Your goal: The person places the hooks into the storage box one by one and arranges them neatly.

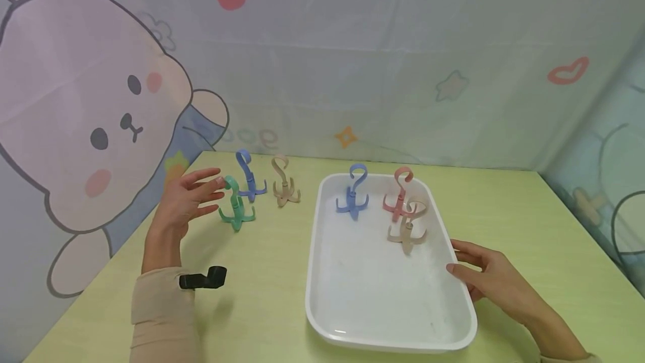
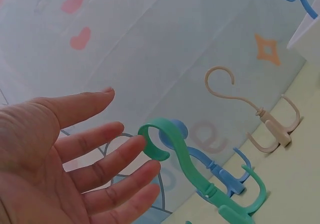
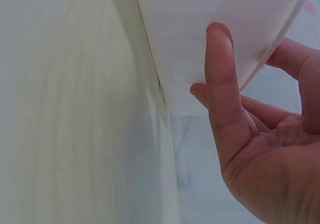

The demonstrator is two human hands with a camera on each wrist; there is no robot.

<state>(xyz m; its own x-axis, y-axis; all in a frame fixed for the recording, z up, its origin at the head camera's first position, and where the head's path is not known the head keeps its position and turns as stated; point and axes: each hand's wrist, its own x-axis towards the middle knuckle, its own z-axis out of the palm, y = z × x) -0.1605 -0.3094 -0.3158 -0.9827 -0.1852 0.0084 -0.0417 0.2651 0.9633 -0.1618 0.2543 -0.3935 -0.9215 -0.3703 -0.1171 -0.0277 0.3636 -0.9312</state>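
Observation:
My left hand (image 1: 187,201) is at the left of the table, fingers extended and spread apart, its fingertips right at the curled top of a green rotating hook hanger (image 1: 235,214). In the left wrist view, the same green hanger (image 2: 187,169) stands past the fingertips, with nothing gripped in the palm. With thumb over the rim and fingers along the outer wall, my right hand (image 1: 491,279) holds the right side of a white tray (image 1: 373,296). Inside the tray stand a blue hanger (image 1: 353,200), a pink hanger (image 1: 399,204) and a beige hanger (image 1: 407,234).
Behind the green hanger stand another blue hanger (image 1: 250,185) and another beige hanger (image 1: 284,190), both on the yellow-green table (image 1: 257,284). A printed cloth (image 1: 312,71) hangs along the table's back edge. A black mount (image 1: 204,279) sits on the left sleeve.

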